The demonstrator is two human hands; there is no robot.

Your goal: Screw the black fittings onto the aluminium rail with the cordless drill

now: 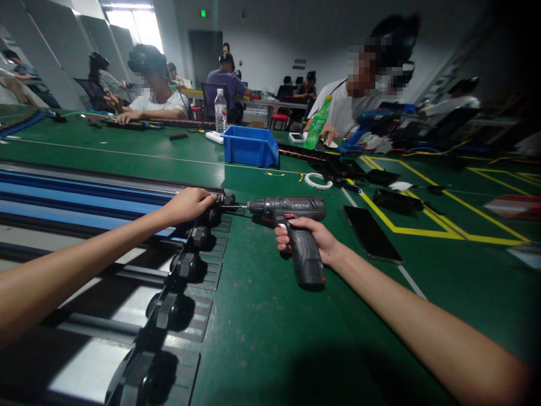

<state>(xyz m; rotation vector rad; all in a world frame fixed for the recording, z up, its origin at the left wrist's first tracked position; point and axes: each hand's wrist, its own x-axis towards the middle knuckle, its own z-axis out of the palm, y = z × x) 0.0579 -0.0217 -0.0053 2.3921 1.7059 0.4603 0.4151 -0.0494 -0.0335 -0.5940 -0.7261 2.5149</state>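
My right hand grips a black cordless drill by its handle, index finger at the red trigger. The long thin bit points left, its tip at a black end fitting on the far corner of a frame of blue and black rails. My left hand is closed over that corner; its fingertips are partly hidden. From there a row of black knob-like fittings on a black bar runs toward me, with slotted flat plates jutting out on the right.
A blue bin, a water bottle and a green bottle stand across the green table. A white tape ring and a black phone lie beyond the drill. People sit opposite; a blue power tool is at the right.
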